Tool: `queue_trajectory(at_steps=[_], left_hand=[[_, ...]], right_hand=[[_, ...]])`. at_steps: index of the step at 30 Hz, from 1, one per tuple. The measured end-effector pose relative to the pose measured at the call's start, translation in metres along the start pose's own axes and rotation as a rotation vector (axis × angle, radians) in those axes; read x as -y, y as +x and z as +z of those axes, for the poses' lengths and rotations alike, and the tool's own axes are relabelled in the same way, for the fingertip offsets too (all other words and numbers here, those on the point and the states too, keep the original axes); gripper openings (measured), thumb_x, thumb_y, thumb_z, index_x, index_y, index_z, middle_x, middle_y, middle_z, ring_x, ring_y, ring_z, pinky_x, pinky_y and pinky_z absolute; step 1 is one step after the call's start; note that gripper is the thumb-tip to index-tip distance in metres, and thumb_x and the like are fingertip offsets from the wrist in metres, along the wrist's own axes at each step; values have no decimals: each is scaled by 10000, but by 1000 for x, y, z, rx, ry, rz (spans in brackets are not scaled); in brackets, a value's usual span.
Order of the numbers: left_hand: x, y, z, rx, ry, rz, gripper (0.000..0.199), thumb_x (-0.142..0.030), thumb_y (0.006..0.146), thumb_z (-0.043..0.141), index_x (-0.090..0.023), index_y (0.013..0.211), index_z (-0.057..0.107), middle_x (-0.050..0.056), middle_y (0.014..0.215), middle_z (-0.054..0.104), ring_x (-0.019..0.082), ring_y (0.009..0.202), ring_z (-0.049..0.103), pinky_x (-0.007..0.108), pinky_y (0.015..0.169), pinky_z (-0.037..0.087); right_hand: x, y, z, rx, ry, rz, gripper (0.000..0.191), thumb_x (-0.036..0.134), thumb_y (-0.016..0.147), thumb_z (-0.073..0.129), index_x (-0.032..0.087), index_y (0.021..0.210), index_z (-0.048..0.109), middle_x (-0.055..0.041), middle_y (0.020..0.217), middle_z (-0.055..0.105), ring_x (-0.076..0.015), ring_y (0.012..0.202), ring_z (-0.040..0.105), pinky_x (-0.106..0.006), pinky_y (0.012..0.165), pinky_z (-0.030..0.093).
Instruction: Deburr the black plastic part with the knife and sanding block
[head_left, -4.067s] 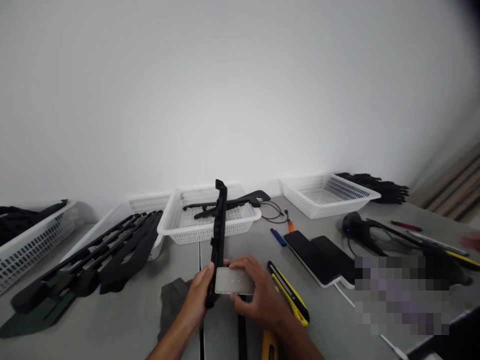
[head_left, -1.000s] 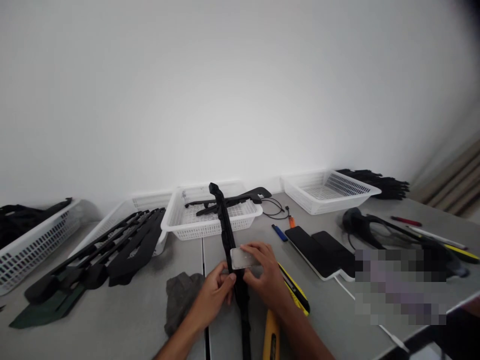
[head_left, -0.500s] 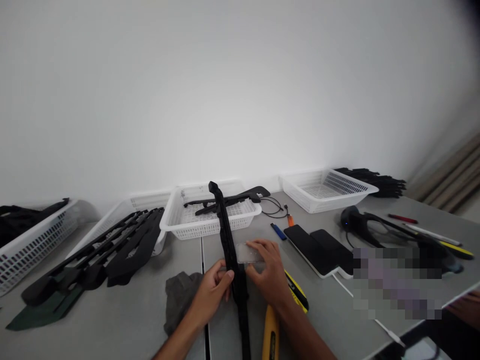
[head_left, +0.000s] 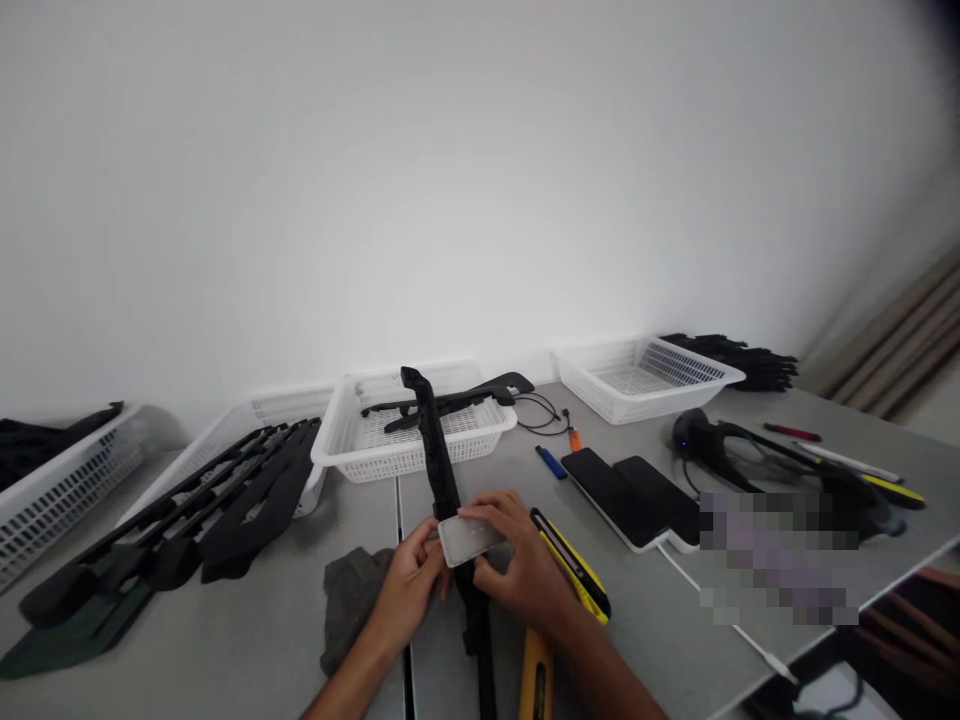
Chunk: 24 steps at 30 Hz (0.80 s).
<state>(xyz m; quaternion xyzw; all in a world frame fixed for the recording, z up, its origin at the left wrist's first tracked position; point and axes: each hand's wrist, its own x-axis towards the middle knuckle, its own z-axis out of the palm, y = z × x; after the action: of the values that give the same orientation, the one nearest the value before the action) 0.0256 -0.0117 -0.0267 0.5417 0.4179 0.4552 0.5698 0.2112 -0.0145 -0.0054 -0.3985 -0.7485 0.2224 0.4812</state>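
Note:
A long black plastic strip (head_left: 437, 455) with a hooked far end runs away from me, over the table and up to a white basket. My left hand (head_left: 411, 578) pinches its left side, fingertips partly hidden behind it. In my right hand (head_left: 521, 565), between fingers and thumb, is a small clear rectangular plate (head_left: 463, 540) that lies across the strip. The plate's left edge reaches my left fingertips. A crumpled grey cloth (head_left: 351, 605) sits left of my left wrist. Beside my right forearm are a yellow-and-black utility knife (head_left: 574, 570) and a yellow-orange handled tool (head_left: 535, 675).
A white basket (head_left: 375, 462) holding black parts stands ahead; another basket (head_left: 637, 405) is right. Long black parts (head_left: 247, 500) rest over a left basket. Two phones (head_left: 615, 500), a blue cutter (head_left: 551, 462) and a black headset-like device (head_left: 705, 440) lie right. Another person's arm (head_left: 911, 640) shows lower right.
My right hand has brought the clear plate leftward, from beside the strip to across it. My left hand stays at the strip's left side. The view has shifted slightly.

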Motion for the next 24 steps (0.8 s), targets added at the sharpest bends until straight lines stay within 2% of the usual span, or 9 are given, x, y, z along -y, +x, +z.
queue_trajectory(at_steps=[5,9,12,15,20,24], left_hand=[[-5,0,-2,5,-32,-11,687,-708,803,713,-127,1169,682,-76,504,547,118,447,445,244,519,335],[-7,-1,-3,8,-68,-18,684,-664,795,749,-133,1222,696,-69,533,561,117,463,449,242,516,330],[-5,0,-3,-62,-124,-26,686,-635,790,775,-140,1258,689,-80,523,543,111,463,440,236,515,325],[-4,0,-4,-137,-175,-45,700,-604,773,813,-140,1279,680,-76,540,558,104,468,450,228,508,328],[-7,0,-3,-121,-204,-44,684,-601,771,824,-139,1258,693,-81,540,546,93,451,449,222,484,348],[-9,2,-5,-163,-247,-45,694,-594,757,839,-133,1252,683,-93,532,522,91,438,446,216,454,350]], right_hand=[[-6,-1,5,-42,-22,44,613,38,714,634,265,1280,703,-69,1211,657,-262,1176,575,-419,1057,495],[-5,-2,2,-42,-20,46,600,41,715,649,274,1265,713,-63,1206,670,-255,1161,598,-407,1046,507],[-1,-1,-1,-17,1,33,584,42,698,650,272,1231,721,-57,1192,669,-252,1149,606,-397,1039,507],[0,-1,-1,1,23,41,551,59,692,646,267,1196,727,-57,1166,665,-257,1136,603,-402,1028,505],[3,0,-3,10,77,93,522,86,703,625,258,1189,704,-63,1165,662,-262,1126,601,-409,1023,495],[7,-1,-6,68,131,102,523,92,692,607,255,1181,696,-52,1166,657,-251,1125,613,-392,1023,489]])
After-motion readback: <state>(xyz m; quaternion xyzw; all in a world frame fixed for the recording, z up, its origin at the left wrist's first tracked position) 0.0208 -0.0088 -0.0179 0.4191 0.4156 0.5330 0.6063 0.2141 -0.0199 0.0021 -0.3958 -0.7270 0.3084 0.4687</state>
